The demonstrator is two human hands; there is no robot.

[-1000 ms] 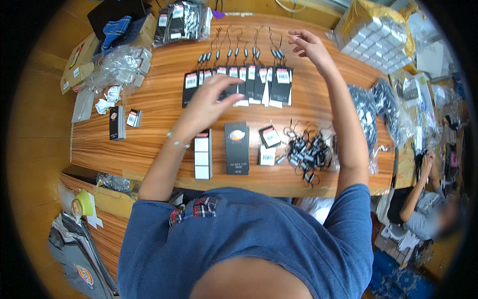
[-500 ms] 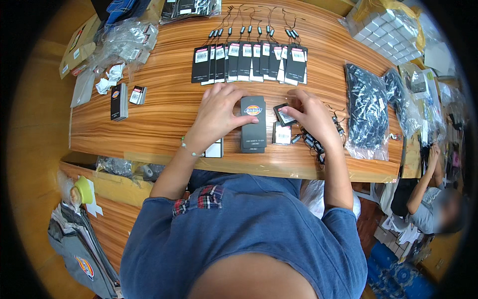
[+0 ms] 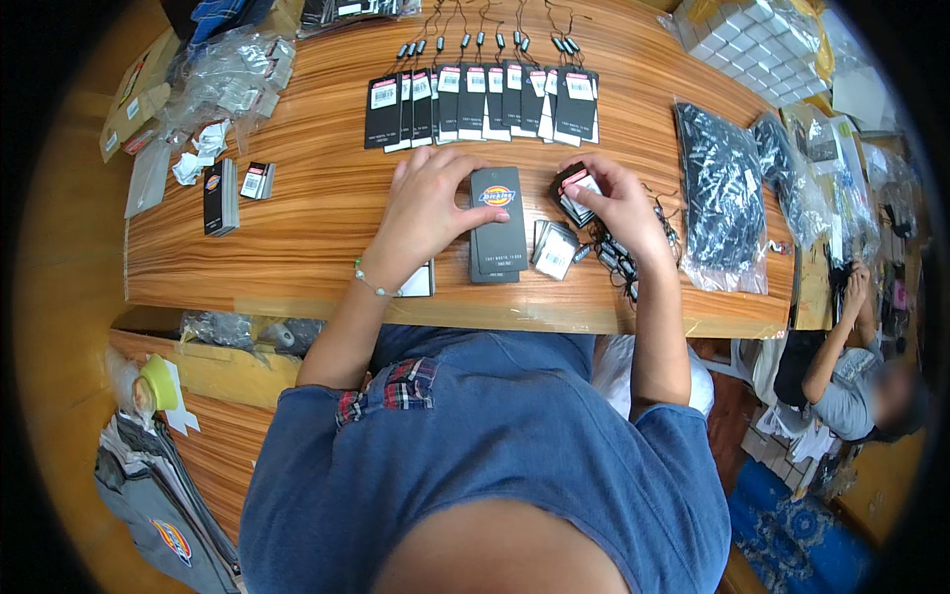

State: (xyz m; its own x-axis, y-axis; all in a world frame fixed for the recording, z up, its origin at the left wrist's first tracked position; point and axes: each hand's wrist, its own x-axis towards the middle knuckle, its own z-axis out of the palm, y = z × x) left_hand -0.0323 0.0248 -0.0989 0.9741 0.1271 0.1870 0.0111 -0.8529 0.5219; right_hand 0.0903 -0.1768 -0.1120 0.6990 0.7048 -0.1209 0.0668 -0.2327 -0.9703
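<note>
My left hand [image 3: 426,208] rests on the table, fingers spread, its thumb lying across a stack of dark grey hang tags [image 3: 498,238] with a colourful oval emblem. My right hand [image 3: 618,203] pinches a small black tag with a white barcode label [image 3: 577,191], tilted above the table; whether several are held together I cannot tell. Just below it lies a loose pile of small white-labelled tags [image 3: 556,250]. Black strings with small toggles [image 3: 618,259] lie tangled beside my right wrist. Another tag stack [image 3: 422,281] shows partly beside my left wrist.
A row of black strung hang tags [image 3: 475,104] spans the table's far side. At left stand a tag stack [image 3: 220,198] and a smaller one [image 3: 257,180]. A clear bag of black pieces [image 3: 727,193] lies right. White boxes [image 3: 757,49] sit back right. A co-worker [image 3: 851,381] sits far right.
My right hand has lifted and tilted the small black tag. The small pile beneath it has shifted and fanned out. My left thumb stays on the grey tags. The whole view has moved slightly.
</note>
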